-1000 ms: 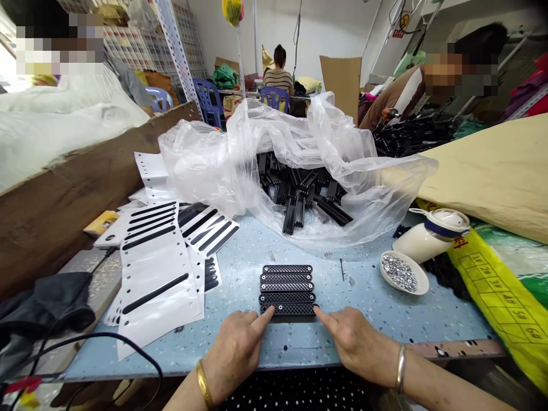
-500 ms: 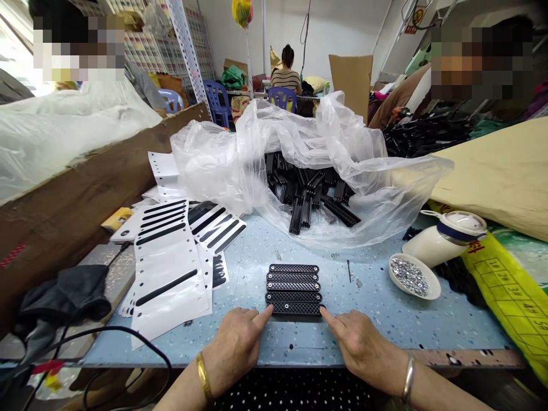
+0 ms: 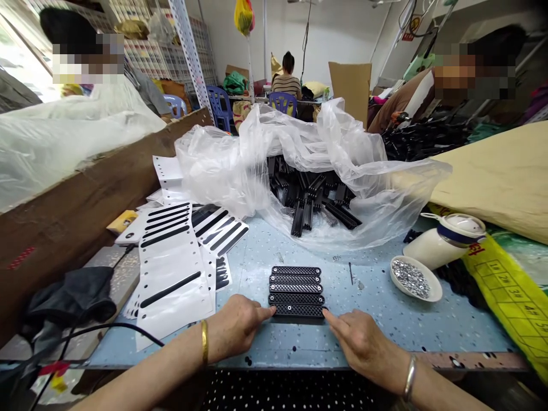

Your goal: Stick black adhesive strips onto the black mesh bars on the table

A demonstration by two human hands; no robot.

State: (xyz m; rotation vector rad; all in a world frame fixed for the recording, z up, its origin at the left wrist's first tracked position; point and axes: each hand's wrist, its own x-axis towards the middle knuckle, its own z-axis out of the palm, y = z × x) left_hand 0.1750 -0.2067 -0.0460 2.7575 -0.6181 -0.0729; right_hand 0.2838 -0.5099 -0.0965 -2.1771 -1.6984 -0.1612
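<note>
Five black bars (image 3: 296, 289) lie one behind another on the desk (image 3: 252, 251), by the middle of its near edge, and from where I'm standing their long axes all run left to right, in line with that edge. Only the nearest bar (image 3: 305, 311) has hands at it: the left hand (image 3: 240, 322) is at its left end, the right hand (image 3: 357, 337) at its right, each with the index finger pointed inward, both fingertips seeming to touch. So the bar lies between the hands and neither is closer to it than the other; that end-to-end line is, I'd judge, what any move from here hangs on. The other fingers of both hands look curled under, the thumbs are hard to make out, and I can't tell whether anything sits inside the palms. A small silver stud (image 3: 289, 308) on the nearest bar sits off its middle, toward the left hand. A thin dark pin (image 3: 351, 273) lies to the right of the bars, roughly crosswise to them, and past it, toward the desk's right edge, stands a white dish (image 3: 436, 291) of silver bits (image 3: 411, 278), on the right hand's side
</note>
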